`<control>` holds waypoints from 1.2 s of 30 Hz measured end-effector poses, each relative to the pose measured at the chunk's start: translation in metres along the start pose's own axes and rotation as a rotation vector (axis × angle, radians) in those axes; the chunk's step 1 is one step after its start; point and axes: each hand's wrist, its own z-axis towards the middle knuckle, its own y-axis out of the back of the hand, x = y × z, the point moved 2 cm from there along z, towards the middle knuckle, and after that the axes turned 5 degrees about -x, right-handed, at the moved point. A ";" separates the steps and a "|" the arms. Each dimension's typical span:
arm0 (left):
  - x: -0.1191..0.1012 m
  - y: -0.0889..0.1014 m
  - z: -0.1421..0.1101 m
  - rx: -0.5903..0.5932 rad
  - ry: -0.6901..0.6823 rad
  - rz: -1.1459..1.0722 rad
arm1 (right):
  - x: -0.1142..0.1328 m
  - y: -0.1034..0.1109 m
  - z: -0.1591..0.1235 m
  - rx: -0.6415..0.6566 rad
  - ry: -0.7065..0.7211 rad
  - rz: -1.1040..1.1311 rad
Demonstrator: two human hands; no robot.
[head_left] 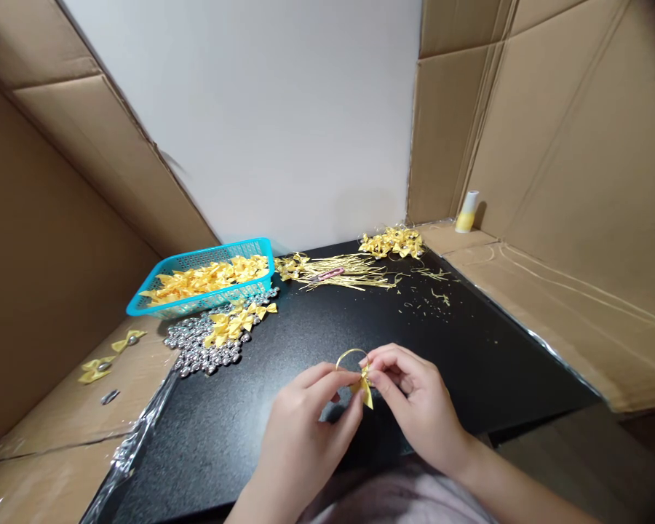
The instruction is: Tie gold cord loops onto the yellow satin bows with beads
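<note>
Near the front of the black table, my left hand [311, 411] and my right hand [415, 397] meet around a small yellow ribbon bow [367, 397]. Thumb and fingers of the left pinch the bow from its left side. The right pinches at the bow's upper right, where a thin gold cord [352, 352] arches up in a loop between both hands. The fingertips partly cover the bow's middle, so how the cord is joined to it cannot be seen.
A turquoise basket [196, 300] of yellow bows stands at the left, with silver beads [210, 356] and loose bows before it. Cut gold cords [360, 266] and scissors [327, 275] lie behind. Finished-looking bows [396, 242] are piled at the back; a thread spool [466, 212] stands right.
</note>
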 end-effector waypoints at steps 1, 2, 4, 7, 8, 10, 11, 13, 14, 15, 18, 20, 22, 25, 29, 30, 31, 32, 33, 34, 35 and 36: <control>-0.001 0.001 0.001 0.003 -0.014 0.014 | 0.000 0.000 0.000 0.002 -0.006 0.004; -0.001 0.002 0.002 0.009 -0.029 0.033 | 0.000 0.000 0.000 0.003 -0.011 0.008; -0.002 0.003 0.004 0.035 -0.055 0.081 | 0.000 0.000 0.000 0.005 -0.018 0.016; -0.004 0.004 0.006 0.078 -0.105 0.188 | -0.001 0.000 0.000 0.010 -0.027 0.033; -0.004 0.004 0.006 0.082 -0.131 0.232 | -0.001 0.000 0.000 0.011 -0.031 0.038; -0.004 0.004 0.005 0.077 -0.206 0.317 | -0.001 0.000 0.000 0.012 -0.038 0.045; -0.004 0.003 0.005 0.071 -0.251 0.354 | -0.002 0.000 0.000 0.014 -0.041 0.049; -0.004 0.002 0.005 0.063 -0.337 0.416 | -0.002 -0.001 0.000 0.018 -0.050 0.058; -0.005 0.001 0.005 0.062 -0.377 0.441 | -0.002 -0.001 -0.001 0.018 -0.055 0.060; -0.005 0.000 0.005 0.065 -0.409 0.462 | -0.002 -0.001 -0.001 0.017 -0.061 0.060; -0.004 -0.001 0.007 0.086 -0.476 0.508 | -0.003 0.000 -0.001 0.005 -0.085 0.058; -0.002 -0.001 0.008 0.111 -0.496 0.529 | -0.004 0.000 -0.001 0.001 -0.117 0.066; 0.001 0.001 0.008 0.138 -0.509 0.518 | -0.004 -0.001 -0.001 -0.002 -0.167 0.089; 0.006 0.006 0.009 0.163 -0.505 0.439 | -0.004 -0.001 0.000 0.005 -0.253 0.140; 0.008 0.015 0.014 0.129 -0.499 0.388 | -0.003 -0.002 0.001 0.012 -0.341 0.206; 0.008 0.016 0.016 0.117 -0.510 0.397 | -0.003 -0.001 0.001 0.010 -0.355 0.221; 0.007 0.017 0.018 0.097 -0.530 0.414 | -0.003 -0.001 0.001 0.010 -0.368 0.234; 0.006 0.019 0.019 0.071 -0.564 0.436 | -0.002 -0.001 0.002 0.012 -0.380 0.247; 0.006 0.020 0.021 0.041 -0.616 0.460 | -0.002 -0.001 0.002 0.017 -0.391 0.258; 0.005 0.020 0.022 0.016 -0.682 0.481 | -0.002 -0.001 0.002 0.025 -0.404 0.268; 0.005 0.021 0.022 -0.002 -0.754 0.500 | -0.001 -0.001 0.003 0.033 -0.415 0.277; 0.005 0.022 0.023 -0.005 -0.823 0.511 | -0.001 -0.001 0.003 0.039 -0.426 0.285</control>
